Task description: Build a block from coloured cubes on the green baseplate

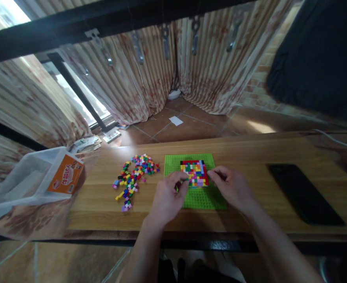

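Observation:
A green studded baseplate [204, 200] lies on the wooden table, bearing a square block of small multicoloured toy bricks [195, 171] with red along its far and right edges. My left hand [169, 194] is over the plate's near left part, thumb and forefinger curled together at the block's left edge. Whatever is between those fingertips is too small to make out. At the block's right edge, my right hand [232, 186] has its fingers curled and the tips close together. I cannot tell what, if anything, they pinch.
Loose coloured bricks [138, 171] are strewn left of the plate. A clear plastic bin [29, 181] with an orange label stands at the far left. On the table's right side lies a flat black slab [304, 192]. A dark bar [117, 23] with metal hooks crosses above.

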Demonstrator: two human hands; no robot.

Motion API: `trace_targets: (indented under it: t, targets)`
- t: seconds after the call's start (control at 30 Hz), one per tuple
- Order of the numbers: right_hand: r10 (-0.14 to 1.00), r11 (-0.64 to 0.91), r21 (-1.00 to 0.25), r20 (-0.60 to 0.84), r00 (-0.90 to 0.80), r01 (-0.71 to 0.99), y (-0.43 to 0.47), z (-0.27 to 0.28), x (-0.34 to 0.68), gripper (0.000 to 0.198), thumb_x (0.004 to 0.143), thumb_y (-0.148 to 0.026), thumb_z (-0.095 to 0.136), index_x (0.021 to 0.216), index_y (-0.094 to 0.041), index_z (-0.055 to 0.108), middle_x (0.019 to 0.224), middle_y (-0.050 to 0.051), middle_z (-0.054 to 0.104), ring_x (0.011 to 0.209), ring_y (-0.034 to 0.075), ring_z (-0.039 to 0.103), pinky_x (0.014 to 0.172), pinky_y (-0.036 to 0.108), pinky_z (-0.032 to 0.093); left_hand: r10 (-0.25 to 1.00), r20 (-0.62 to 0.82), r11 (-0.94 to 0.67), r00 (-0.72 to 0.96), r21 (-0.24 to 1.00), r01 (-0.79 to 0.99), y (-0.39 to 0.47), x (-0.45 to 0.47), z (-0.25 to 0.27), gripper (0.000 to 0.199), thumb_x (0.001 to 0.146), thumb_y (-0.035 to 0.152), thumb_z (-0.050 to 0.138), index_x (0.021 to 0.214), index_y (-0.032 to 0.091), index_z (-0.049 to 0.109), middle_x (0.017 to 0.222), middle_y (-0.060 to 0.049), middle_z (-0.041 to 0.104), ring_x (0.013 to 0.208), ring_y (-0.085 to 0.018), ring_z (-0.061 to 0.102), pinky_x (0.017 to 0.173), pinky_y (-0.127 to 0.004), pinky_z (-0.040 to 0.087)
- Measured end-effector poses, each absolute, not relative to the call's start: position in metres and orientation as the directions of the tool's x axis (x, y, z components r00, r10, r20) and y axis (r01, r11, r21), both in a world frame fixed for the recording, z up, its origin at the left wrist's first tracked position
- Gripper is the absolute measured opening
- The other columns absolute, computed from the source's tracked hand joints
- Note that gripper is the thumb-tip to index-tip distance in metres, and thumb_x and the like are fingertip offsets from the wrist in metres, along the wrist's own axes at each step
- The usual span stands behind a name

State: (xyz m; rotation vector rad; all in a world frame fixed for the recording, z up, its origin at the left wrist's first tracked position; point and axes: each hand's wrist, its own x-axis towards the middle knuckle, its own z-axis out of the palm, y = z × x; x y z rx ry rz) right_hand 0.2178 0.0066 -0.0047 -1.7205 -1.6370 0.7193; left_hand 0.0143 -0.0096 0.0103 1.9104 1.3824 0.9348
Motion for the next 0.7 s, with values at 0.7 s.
trace_targets:
  t: [0.7]
  targets:
    - [1.0, 0.014, -0.784, 0.026, 0.01, 0.62, 0.003, -0.006, 0.216, 0.029, 0.089, -0.041, 0.053, 0.08, -0.02, 0.071, 0.077, 0.004, 0.073, 0.071, 0.019, 0.064, 0.066, 0.03, 0.041, 0.88, 0.3, -0.473, 0.368, 0.491, 0.731, -0.007, 0.052, -0.003, 0.013, 0.09, 0.016, 0.056, 0.093, 0.021, 0.068, 0.102, -0.004, 0.067, 0.09, -0.017, 0.064, 0.078, -0.029, 0.053]
